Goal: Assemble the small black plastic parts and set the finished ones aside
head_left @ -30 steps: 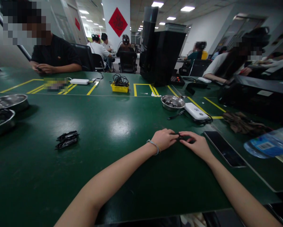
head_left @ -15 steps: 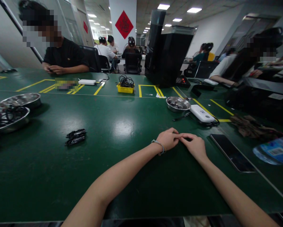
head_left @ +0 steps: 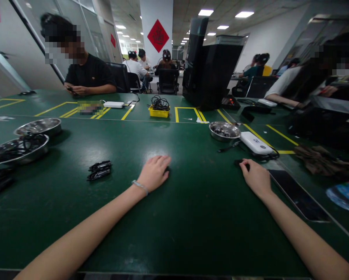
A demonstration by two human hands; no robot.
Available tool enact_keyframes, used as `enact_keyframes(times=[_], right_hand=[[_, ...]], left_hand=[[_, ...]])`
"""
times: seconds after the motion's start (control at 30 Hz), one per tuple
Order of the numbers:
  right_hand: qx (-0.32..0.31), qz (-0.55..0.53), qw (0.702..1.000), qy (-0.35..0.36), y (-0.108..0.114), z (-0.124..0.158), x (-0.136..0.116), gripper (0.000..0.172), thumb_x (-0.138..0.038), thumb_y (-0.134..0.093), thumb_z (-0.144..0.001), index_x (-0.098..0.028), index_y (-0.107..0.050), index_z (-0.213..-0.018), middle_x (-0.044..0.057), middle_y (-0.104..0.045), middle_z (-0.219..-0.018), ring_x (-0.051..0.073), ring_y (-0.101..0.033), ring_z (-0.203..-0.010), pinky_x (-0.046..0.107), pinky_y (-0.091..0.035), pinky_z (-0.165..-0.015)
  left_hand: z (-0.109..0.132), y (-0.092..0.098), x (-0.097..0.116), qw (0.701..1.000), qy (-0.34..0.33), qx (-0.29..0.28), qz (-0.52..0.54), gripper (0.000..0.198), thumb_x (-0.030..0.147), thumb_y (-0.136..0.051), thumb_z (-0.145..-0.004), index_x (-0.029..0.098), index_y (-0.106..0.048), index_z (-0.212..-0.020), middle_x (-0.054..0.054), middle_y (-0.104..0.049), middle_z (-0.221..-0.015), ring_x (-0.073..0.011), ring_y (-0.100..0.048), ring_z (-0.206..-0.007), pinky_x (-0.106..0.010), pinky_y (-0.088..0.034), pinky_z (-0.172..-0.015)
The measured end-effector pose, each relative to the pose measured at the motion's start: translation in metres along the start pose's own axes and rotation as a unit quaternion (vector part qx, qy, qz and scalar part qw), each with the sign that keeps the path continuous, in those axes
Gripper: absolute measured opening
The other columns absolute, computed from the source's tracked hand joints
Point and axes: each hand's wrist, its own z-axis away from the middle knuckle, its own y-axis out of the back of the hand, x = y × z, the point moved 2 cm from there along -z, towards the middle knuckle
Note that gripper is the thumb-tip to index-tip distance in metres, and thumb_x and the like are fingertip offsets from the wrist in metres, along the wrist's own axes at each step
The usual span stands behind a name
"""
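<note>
My left hand (head_left: 154,171), with a band at its wrist, is palm down over the green table, its fingers stretched forward. A dark patch shows under its fingertips, and I cannot tell whether it is shadow or an object. To the right, my right hand (head_left: 255,177) pinches a small black piece (head_left: 238,162) between thumb and finger, low over the tabletop. Left of my left hand lie several black pens or similar slim black pieces (head_left: 99,170), side by side. Close to my right hand are a phone (head_left: 299,196) and a white power bank (head_left: 256,143) with a black cable.
A steel bowl (head_left: 224,131) of small dark parts stands beyond my right hand. Two more steel bowls (head_left: 47,142) are at left, one holding black cables. A yellow tray (head_left: 159,112) of cables, a bottle (head_left: 345,194) and brown cloth (head_left: 323,160) lie about. People sit opposite and at right.
My hands were together at the fingertips and have parted. The left has moved left and its fingers have opened out; the right has shifted slightly right, a black piece showing in its pinch.
</note>
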Motion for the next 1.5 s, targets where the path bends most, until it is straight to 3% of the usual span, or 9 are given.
enact_keyframes(times=[0.2,0.33,0.47,0.6,0.77,0.93,1.03,1.3,1.5], right_hand=[[-0.001,0.064,0.998,-0.012,-0.002,-0.008,0.002,0.025,-0.029,-0.038,-0.08,-0.013,-0.058,-0.08,0.012,-0.062,-0.07,0.022,-0.056,-0.062,0.03,-0.037,-0.051],[0.001,0.068,0.998,-0.006,-0.002,-0.009,0.003,0.026,-0.028,-0.04,-0.077,-0.013,-0.059,-0.085,0.013,-0.062,-0.077,0.024,-0.056,-0.07,0.032,-0.039,-0.054],[0.046,0.063,0.997,0.019,0.003,-0.006,-0.002,0.027,-0.024,-0.041,-0.076,-0.012,-0.057,-0.093,0.014,-0.062,-0.09,0.027,-0.055,-0.083,0.036,-0.041,-0.064],[0.083,0.0,0.991,0.106,0.011,0.002,-0.026,0.023,-0.02,-0.043,-0.076,-0.013,-0.056,-0.093,0.013,-0.06,-0.102,0.027,-0.051,-0.096,0.039,-0.04,-0.076],[0.028,-0.106,0.962,0.249,0.01,0.018,-0.087,0.016,-0.018,-0.045,-0.079,-0.016,-0.059,-0.086,0.008,-0.063,-0.095,0.023,-0.054,-0.094,0.037,-0.042,-0.079],[-0.076,-0.258,0.925,0.269,0.007,0.035,-0.152,0.016,-0.021,-0.047,-0.082,-0.017,-0.061,-0.089,0.003,-0.064,-0.08,0.013,-0.058,-0.069,0.026,-0.046,-0.065],[-0.107,-0.284,0.921,0.245,0.006,0.039,-0.173,0.032,-0.034,-0.057,-0.076,-0.017,-0.057,-0.102,0.004,-0.061,-0.081,0.012,-0.055,-0.063,0.025,-0.045,-0.06],[-0.237,-0.418,0.857,0.186,-0.001,0.041,-0.17,0.027,-0.031,-0.062,-0.071,-0.018,-0.061,-0.095,0.001,-0.061,-0.074,0.008,-0.053,-0.054,0.022,-0.045,-0.053],[-0.264,-0.479,0.825,0.143,0.0,0.047,-0.173,0.026,-0.028,-0.065,-0.067,-0.017,-0.057,-0.089,0.003,-0.061,-0.082,0.012,-0.059,-0.069,0.022,-0.048,-0.056]], left_hand=[[0.075,0.046,-0.087,0.928,0.311,-0.01,-0.207,0.059,0.046,-0.039,-0.079,0.002,-0.042,-0.118,-0.024,-0.043,-0.123,-0.0406,-0.037,-0.114,-0.051,-0.033,-0.088],[0.103,0.054,-0.11,0.915,0.348,-0.093,-0.183,0.061,0.056,-0.027,-0.082,0.007,-0.052,-0.106,-0.022,-0.053,-0.109,-0.0377,-0.05,-0.099,-0.047,-0.04,-0.079],[0.098,0.046,-0.118,0.931,0.311,-0.139,-0.133,0.066,0.057,-0.02,-0.083,0.006,-0.053,-0.109,-0.021,-0.052,-0.114,-0.0342,-0.052,-0.1,-0.044,-0.039,-0.084],[0.072,0.036,-0.102,0.948,0.254,-0.141,-0.126,0.065,0.055,-0.023,-0.084,0.005,-0.051,-0.114,-0.021,-0.045,-0.123,-0.0337,-0.046,-0.108,-0.044,-0.037,-0.088],[0.036,0.021,-0.047,0.984,0.131,-0.091,-0.075,0.06,0.053,-0.032,-0.084,0.006,-0.05,-0.117,-0.018,-0.046,-0.123,-0.0299,-0.044,-0.109,-0.041,-0.034,-0.093],[0.021,0.009,0.01,0.998,0.034,-0.058,0.006,0.052,0.048,-0.042,-0.082,0.011,-0.048,-0.118,-0.014,-0.047,-0.122,-0.0282,-0.042,-0.106,-0.041,-0.038,-0.091],[0.022,0.007,0.029,0.998,0.006,-0.05,0.045,0.043,0.038,-0.049,-0.081,0.014,-0.049,-0.117,-0.012,-0.047,-0.121,-0.0261,-0.044,-0.104,-0.04,-0.041,-0.088],[0.026,0.008,0.026,0.976,0.037,-0.024,0.215,0.031,0.01,-0.051,-0.077,0.021,-0.057,-0.105,-0.004,-0.057,-0.104,-0.0175,-0.052,-0.094,-0.034,-0.044,-0.086],[0.026,0.008,0.018,0.901,0.124,0.041,0.414,0.038,0.019,-0.058,-0.075,0.019,-0.051,-0.112,-0.005,-0.058,-0.107,-0.0144,-0.058,-0.087,-0.033,-0.048,-0.082]])
